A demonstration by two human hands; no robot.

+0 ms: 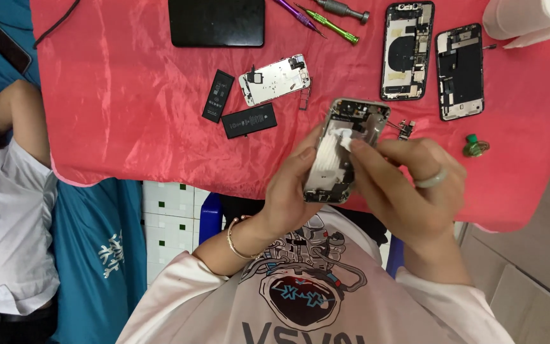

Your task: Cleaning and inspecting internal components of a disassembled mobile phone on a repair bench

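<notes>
Both hands work over red cloth point(128, 95): left hand point(291, 191) grips an opened phone point(346, 150), right hand point(408, 185) pinches a white strip point(346, 139) inside it.

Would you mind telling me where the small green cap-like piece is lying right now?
In the head view, the small green piece lies on the red cloth at the right, just beyond the right hand and below the two opened phone housings.

The right hand point(408, 191) covers the lower right side of the opened phone shell point(346, 150); what its fingertips pinch is too small to identify. At the table's far edge, the black tablet point(216, 22), screwdrivers point(326, 19) and paper roll point(529, 19) are cut off by the frame.
</notes>
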